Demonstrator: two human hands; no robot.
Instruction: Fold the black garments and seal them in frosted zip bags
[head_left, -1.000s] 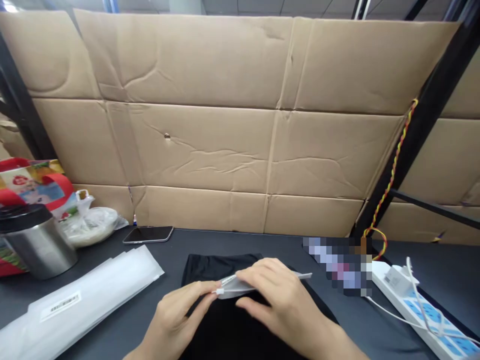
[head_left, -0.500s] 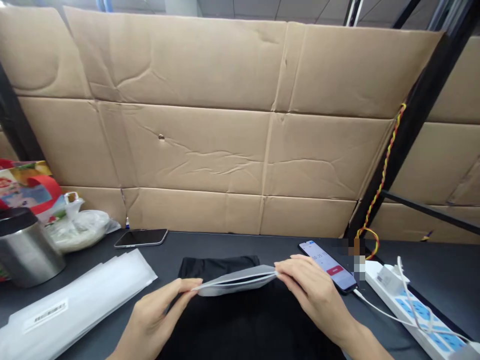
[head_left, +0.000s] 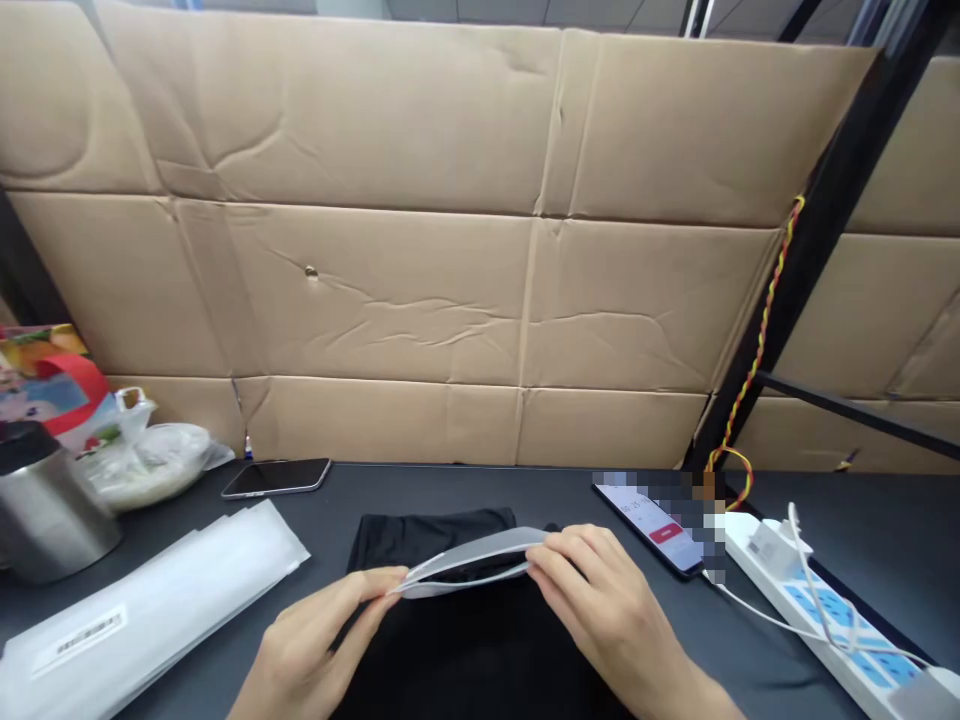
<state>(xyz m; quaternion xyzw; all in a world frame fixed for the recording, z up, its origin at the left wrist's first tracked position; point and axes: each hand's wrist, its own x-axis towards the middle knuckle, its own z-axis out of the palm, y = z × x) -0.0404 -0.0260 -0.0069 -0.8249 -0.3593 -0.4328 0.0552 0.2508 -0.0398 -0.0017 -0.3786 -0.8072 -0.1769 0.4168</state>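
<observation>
A frosted plastic bag [head_left: 480, 550] is held by its two ends, its mouth gaping toward me. My left hand [head_left: 319, 635] pinches the left corner between thumb and fingers. At the other end, my right hand [head_left: 600, 590] grips the right edge, with fingertips partly hidden behind the plastic. Folded black cloth [head_left: 427, 530] lies just beyond the bag. More black fabric [head_left: 480, 660] fills the area below it; whether the two are one piece I cannot tell.
On the left lie a stack of labelled frosted bags [head_left: 165, 600], a steel mug [head_left: 56, 515], a tied plastic bag [head_left: 154, 465] and a dark phone [head_left: 277, 477]. On the right are a lit phone [head_left: 652, 525] and a power strip [head_left: 832, 610] with cables. A cardboard wall [head_left: 420, 250] stands behind.
The bag's mouth has opened wider. My right hand has moved slightly left, closer to my left hand. The whole view has shifted a little.
</observation>
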